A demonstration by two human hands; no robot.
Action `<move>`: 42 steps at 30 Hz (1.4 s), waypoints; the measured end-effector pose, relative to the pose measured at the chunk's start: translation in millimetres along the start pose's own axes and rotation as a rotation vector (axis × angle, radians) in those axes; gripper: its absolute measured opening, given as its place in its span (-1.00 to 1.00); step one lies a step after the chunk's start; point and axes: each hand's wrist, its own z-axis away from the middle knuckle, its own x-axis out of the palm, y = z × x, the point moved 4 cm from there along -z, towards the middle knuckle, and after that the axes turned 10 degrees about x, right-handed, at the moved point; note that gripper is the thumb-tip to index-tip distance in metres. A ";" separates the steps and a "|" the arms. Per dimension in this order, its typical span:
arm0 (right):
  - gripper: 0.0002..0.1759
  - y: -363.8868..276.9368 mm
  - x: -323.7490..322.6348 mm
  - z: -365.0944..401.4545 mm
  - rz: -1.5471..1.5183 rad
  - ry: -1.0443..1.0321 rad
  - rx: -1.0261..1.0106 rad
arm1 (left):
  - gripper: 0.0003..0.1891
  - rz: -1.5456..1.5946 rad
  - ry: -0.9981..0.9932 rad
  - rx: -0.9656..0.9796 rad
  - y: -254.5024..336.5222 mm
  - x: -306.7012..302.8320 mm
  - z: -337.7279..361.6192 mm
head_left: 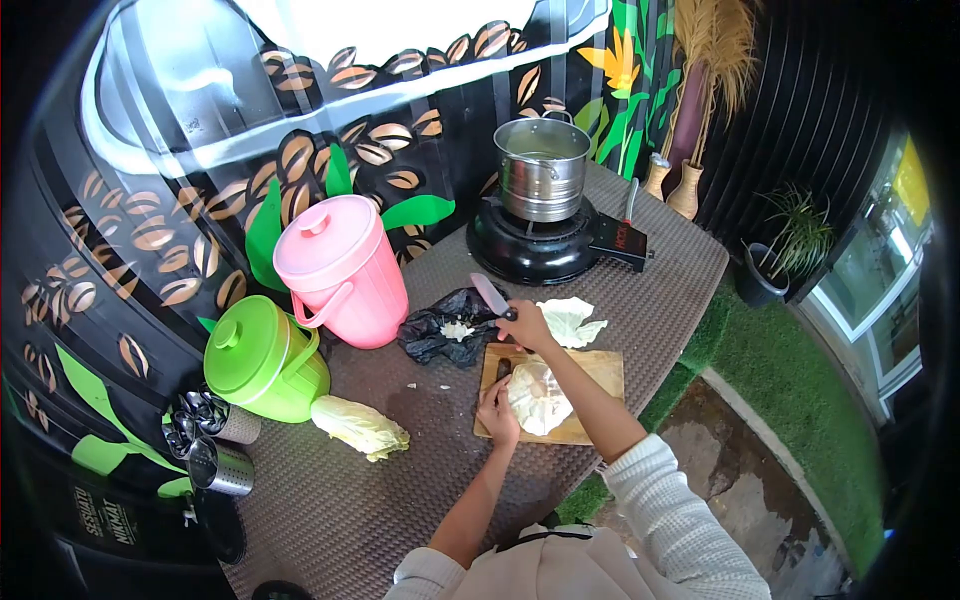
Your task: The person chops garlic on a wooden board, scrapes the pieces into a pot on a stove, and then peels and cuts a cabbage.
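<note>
Red letters reading "HOCK" label the one black stove (540, 250), the clearest marking I can read over my feed; pale wall lettering (110, 515) at lower left shows "SESUATU" and "NIKMAT", with smaller print too fine to make out. On the woven-textured desk (430, 490) I count one metal pot (541, 178), set on the stove, and two lidded containers, one pink container (342, 272) and one green container (265, 358), standing side by side, each with a handle. Near the green container are two perforated metal cups, one lying tilted (220, 468) and one beside it (239, 425). One wooden board (604, 374) carries one pale round cabbage (541, 398), and my left hand (498, 402) rests against its left side; I cannot tell whether that grip is clenched. My right hand (528, 326), its grip closed around the dark handle of one knife (489, 295), is raised above the board's far edge, the blade angled up and to the left. Just beyond the board lies one loose leaf (572, 322); to the left, one crumpled black bag (430, 328) bears a small pale scrap (458, 330). One elongated cabbage (359, 428) lies on its side by the green container, well apart from the board.
</note>
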 end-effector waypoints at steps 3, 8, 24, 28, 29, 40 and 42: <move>-0.68 22.3 -20.7 33.6 -0.048 0.052 0.028 | -0.62 0.073 -0.028 0.035 -2.3 0.1 1.0; -0.74 58.6 -63.9 99.6 -0.219 0.140 0.109 | -0.59 0.074 -0.212 0.154 13.0 4.3 0.2; -0.81 108.6 -30.9 233.7 -0.016 0.348 0.133 | -0.59 0.113 -0.201 0.217 10.3 11.1 3.1; -0.74 92.5 -60.8 250.2 0.033 0.328 0.224 | -0.58 0.124 -0.189 0.221 10.7 11.3 3.4; -0.73 84.2 -70.5 251.5 0.106 0.291 0.191 | -0.58 0.122 -0.190 0.207 12.0 11.6 3.0; -0.69 45.6 -120.9 230.4 0.263 -0.031 0.257 | -0.59 0.156 -0.187 0.169 10.6 10.6 2.0; -0.69 46.2 -123.1 228.4 0.230 -0.069 0.322 | -0.59 0.146 -0.197 0.161 10.5 10.6 2.7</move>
